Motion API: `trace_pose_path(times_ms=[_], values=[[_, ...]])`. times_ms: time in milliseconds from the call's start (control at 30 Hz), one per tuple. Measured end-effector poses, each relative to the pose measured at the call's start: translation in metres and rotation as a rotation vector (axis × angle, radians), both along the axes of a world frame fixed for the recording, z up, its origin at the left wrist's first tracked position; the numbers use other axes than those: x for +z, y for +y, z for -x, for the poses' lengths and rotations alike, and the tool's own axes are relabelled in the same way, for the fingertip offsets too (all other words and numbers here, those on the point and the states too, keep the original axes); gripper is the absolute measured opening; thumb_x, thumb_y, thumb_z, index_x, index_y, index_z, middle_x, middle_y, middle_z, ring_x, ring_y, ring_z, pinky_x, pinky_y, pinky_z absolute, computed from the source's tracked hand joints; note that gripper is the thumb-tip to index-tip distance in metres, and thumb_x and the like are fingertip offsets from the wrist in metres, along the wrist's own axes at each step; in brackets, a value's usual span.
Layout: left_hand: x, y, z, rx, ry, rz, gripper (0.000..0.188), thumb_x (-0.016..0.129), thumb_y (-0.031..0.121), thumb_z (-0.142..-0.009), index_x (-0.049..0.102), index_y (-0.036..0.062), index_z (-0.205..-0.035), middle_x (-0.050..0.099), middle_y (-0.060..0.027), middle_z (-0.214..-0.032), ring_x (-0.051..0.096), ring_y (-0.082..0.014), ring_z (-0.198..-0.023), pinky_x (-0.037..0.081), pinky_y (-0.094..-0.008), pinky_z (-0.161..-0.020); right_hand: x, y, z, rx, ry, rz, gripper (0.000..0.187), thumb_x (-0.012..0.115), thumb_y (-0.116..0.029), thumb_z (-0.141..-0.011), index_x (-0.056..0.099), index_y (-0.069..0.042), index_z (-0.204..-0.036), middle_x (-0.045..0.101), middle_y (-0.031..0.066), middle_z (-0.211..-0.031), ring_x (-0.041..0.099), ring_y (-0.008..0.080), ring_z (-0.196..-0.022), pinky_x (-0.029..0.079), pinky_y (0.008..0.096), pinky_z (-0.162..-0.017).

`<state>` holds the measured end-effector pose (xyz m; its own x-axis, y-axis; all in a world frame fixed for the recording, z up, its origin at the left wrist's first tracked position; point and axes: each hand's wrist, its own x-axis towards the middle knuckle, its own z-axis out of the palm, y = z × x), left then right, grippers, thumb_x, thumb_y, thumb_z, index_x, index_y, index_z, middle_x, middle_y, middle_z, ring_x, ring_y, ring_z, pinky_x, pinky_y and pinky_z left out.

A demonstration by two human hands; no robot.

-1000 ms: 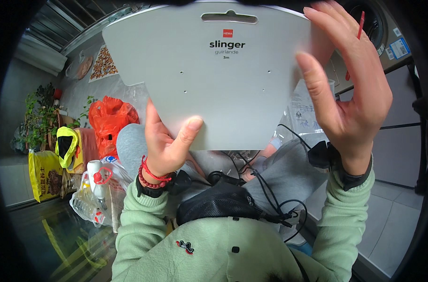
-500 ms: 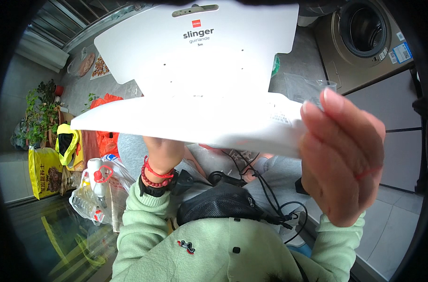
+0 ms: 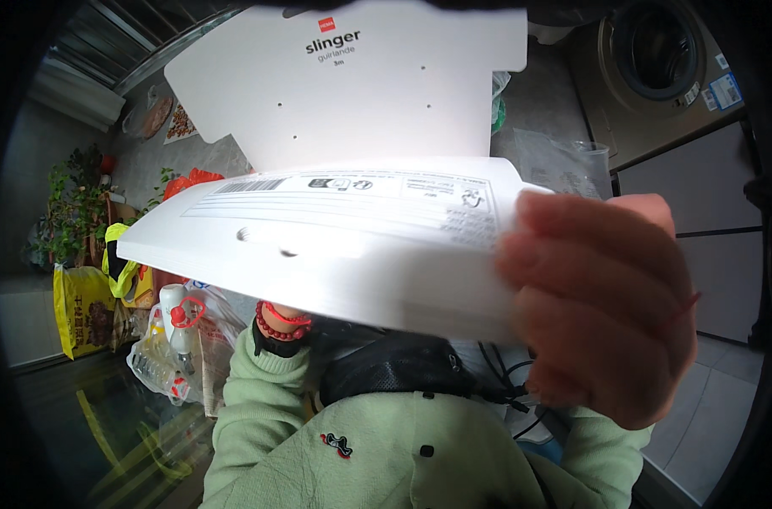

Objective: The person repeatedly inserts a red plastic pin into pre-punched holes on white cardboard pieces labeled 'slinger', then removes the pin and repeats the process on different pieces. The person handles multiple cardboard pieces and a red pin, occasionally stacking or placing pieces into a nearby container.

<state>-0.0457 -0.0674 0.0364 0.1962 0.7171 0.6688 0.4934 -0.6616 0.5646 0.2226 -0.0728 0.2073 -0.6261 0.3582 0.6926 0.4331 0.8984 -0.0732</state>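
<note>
A large white folded cardboard packaging card (image 3: 352, 114) fills the upper middle, its back panel upright with small holes in it. The lower flap (image 3: 318, 229) leans toward me and bears a barcode and fine print, part of it washed out by glare. My right hand (image 3: 606, 305) is closed on the flap's right end, fingers over the printed face. Below the flap's left half, my left hand (image 3: 277, 310) is almost wholly hidden; only its wrist with red bracelets shows, so its fingers cannot be seen.
At left are a clear bag of bottles (image 3: 153, 365), a yellow sack (image 3: 82, 310) and green plants (image 3: 72, 204). A washing machine (image 3: 602, 93) stands at the upper right. On my lap lies a black mesh pouch (image 3: 394, 369), with dark cables beside it.
The flap has tilted so its printed face shows, and its near edge has dropped. My right hand has shifted slightly left and turned. My left hand has become more hidden beneath the card.
</note>
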Motion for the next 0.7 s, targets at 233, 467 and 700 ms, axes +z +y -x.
trace_pose_path(times_ms=[233, 467, 700], values=[[0.005, -0.007, 0.001, 0.004, -0.021, 0.029, 0.031, 0.056, -0.007, -0.079, 0.052, -0.0041, -0.109, 0.059, -0.0114, -0.101, 0.059, -0.0220, -0.090, 0.047, -0.0326, -0.079, -0.007, -0.006, 0.023, 0.098, 0.278, 0.173, 0.039, 0.044, -0.040, -0.096, 0.058, -0.009, -0.078, 0.066, 0.0073, -0.080, 0.064, 0.0194, -0.075, 0.043, 0.0282, -0.058], [0.006, -0.012, -0.001, 0.002, -0.033, 0.051, 0.031, 0.056, -0.009, -0.078, 0.053, -0.0043, -0.108, 0.059, -0.0117, -0.101, 0.059, -0.0231, -0.090, 0.047, -0.0329, -0.079, -0.009, -0.010, 0.023, 0.093, 0.311, 0.223, 0.039, 0.043, -0.042, -0.096, 0.058, -0.011, -0.076, 0.067, 0.0044, -0.080, 0.063, 0.0170, -0.075, 0.041, 0.0261, -0.058], [0.007, -0.014, -0.001, 0.009, -0.042, 0.067, 0.032, 0.056, -0.010, -0.076, 0.053, -0.0045, -0.107, 0.059, -0.0121, -0.101, 0.059, -0.0241, -0.090, 0.047, -0.0333, -0.079, -0.007, -0.013, 0.023, 0.069, 0.246, 0.238, 0.035, 0.043, -0.041, -0.096, 0.057, -0.012, -0.080, 0.066, 0.0042, -0.081, 0.063, 0.0173, -0.074, 0.039, 0.0260, -0.054]])
